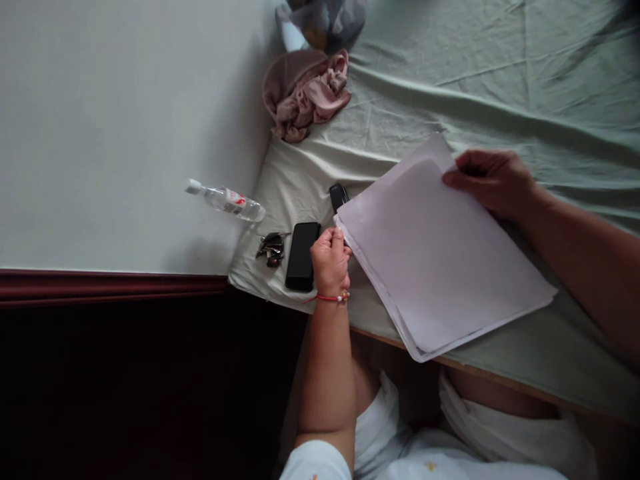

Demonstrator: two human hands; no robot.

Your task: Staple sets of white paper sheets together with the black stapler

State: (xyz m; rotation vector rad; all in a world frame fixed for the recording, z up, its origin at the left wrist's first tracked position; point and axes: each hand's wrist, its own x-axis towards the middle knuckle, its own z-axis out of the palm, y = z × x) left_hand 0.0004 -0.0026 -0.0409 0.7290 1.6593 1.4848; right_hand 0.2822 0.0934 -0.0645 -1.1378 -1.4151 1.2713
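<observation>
Lying across the near edge of a bed covered in a pale green sheet point(500, 80), a stack of white paper point(435, 260) sat between the person's two hands. The left hand point(330, 259) was curled shut at the stack's near left corner, its grip pinching the edges of the sheets there, a red bracelet point(333, 297) around the wrist. The right hand point(493, 181) rested at the far right corner of the stack, fingers pressed together over the top sheet's edge, thumb on the paper, lifting that corner slightly. Just left of the left hand lay a black phone point(302, 256), with a bunch of keys point(271, 248) beside it and a small dark object point(339, 197) partly tucked under the paper's far left edge. A clear plastic bottle point(227, 200) lay on its side against the white wall point(110, 133). A crumpled pink cloth point(306, 93) sat farther back on the bed, near a blurred bag point(327, 23) whose contents could not be told.
</observation>
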